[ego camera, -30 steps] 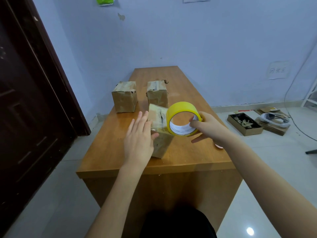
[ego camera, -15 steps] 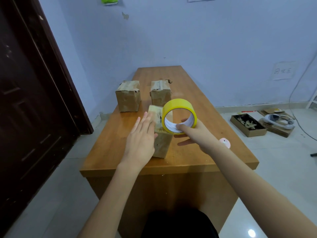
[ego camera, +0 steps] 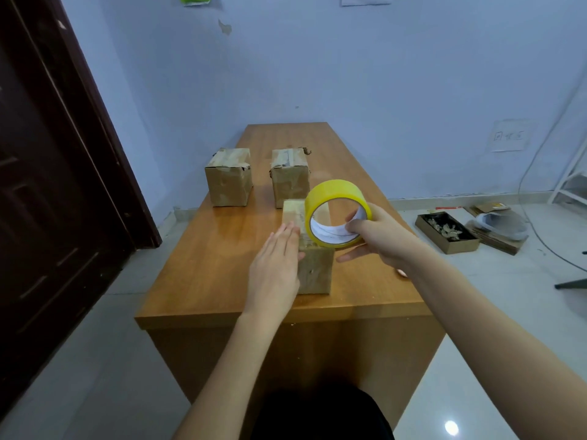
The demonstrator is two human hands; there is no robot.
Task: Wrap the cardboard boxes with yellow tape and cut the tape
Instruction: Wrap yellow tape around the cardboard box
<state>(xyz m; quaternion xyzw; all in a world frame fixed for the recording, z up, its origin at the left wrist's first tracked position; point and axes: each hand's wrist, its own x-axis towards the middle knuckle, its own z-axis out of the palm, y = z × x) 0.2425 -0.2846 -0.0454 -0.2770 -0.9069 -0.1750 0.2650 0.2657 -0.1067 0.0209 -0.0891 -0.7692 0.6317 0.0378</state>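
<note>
Judging by what can be seen, the task is barely begun: no yellow strip is seen on any of the three cardboard boxes, and no cutting has been done. Most of the view is taken by the wooden table (ego camera: 222, 249), a long, glossy, orange-brown slab with a squared edge. On it, at about 11 o'clock and 12 o'clock from the near box, two far boxes (ego camera: 228, 177) (ego camera: 289, 176) are set side by side, well apart from the hands; their brown card is scuffed and patched with old pale tape. The near box (ego camera: 316, 269), blocky and dull brown, is steadied by the left hand (ego camera: 275, 269), laid flat against its left side with the fingers straight and together. Above the box's top, at about 1 o'clock, the yellow tape roll (ego camera: 337, 212), a smooth ring with a white core, is gripped by the right hand (ego camera: 379, 238), fingers hooked inside and thumb beneath. Whether a free tape end touches the box cannot be told.
</note>
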